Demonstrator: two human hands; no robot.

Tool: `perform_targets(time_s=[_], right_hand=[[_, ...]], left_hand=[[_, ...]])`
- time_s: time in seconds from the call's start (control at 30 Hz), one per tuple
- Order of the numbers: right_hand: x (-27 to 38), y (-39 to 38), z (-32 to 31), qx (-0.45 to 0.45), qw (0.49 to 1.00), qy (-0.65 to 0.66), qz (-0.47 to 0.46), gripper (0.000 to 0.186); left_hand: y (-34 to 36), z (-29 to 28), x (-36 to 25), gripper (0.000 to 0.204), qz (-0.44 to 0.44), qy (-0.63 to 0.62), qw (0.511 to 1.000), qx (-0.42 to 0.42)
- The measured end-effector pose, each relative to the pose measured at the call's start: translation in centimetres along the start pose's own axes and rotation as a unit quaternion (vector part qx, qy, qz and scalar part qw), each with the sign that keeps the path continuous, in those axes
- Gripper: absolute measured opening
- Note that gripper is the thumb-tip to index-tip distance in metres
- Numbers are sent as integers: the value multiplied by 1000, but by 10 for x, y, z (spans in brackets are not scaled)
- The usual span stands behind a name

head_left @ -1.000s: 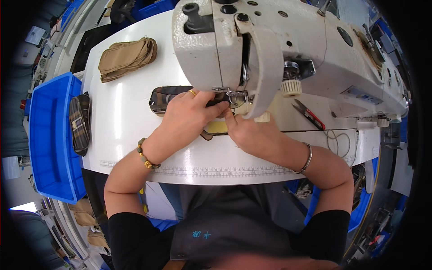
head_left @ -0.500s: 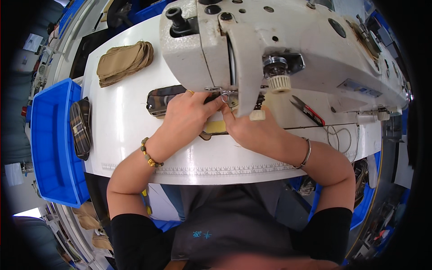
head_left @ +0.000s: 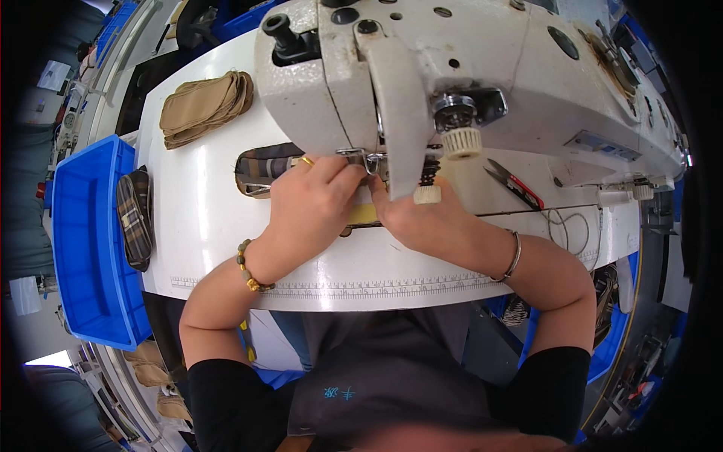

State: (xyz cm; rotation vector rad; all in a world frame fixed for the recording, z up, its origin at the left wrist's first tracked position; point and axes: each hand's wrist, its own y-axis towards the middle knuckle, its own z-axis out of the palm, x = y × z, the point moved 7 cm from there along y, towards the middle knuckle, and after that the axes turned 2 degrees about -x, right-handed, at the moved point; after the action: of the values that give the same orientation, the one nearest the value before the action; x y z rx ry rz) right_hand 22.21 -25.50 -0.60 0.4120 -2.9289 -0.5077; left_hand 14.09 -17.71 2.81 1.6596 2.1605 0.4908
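Observation:
A dark plaid fabric piece [head_left: 258,170] with a pale lower edge lies on the white table, its right end running under the sewing machine head [head_left: 339,68]. My left hand [head_left: 312,197] is on that piece, thumb and fingers closed together at its edge beside the presser foot [head_left: 370,160]. From the other side my right hand [head_left: 425,217] comes in with its fingers curled and one finger reaching to the foot, touching close to the left fingertips. The machine hides part of the right hand's fingers. A yellow strip [head_left: 364,215] shows between the hands.
Red-handled thread snips [head_left: 520,187] and a loop of cord [head_left: 566,230] lie at right. Brown fabric pieces [head_left: 203,109] are stacked at the far left. Another plaid piece [head_left: 134,218] leans by a blue bin [head_left: 90,248]. A ruler scale [head_left: 361,288] runs along the front edge.
The plaid piece and my left hand have shifted slightly left, and more of the left fingers bunch near the foot. My right hand stays almost in place. The view has moved a little.

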Motion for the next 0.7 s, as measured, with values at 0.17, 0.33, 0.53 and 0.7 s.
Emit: perform_targets(time_s=[0.17, 0.33, 0.53, 0.7], right_hand=[[-2, -2, 1, -2, 1000, 2, 3, 41], [0, -6, -4, -10, 1000, -7, -10, 33], [1, -6, -6, -37, 999, -16, -6, 28], [1, -4, -12, -53, 999, -4, -5, 25]], left_hand=[[-3, -3, -20, 23, 90, 58, 994, 28], [-3, 2, -12, 23, 69, -11, 995, 72], [-6, 4, -19, 23, 102, 41, 992, 60], [-4, 5, -19, 22, 94, 51, 992, 58]])
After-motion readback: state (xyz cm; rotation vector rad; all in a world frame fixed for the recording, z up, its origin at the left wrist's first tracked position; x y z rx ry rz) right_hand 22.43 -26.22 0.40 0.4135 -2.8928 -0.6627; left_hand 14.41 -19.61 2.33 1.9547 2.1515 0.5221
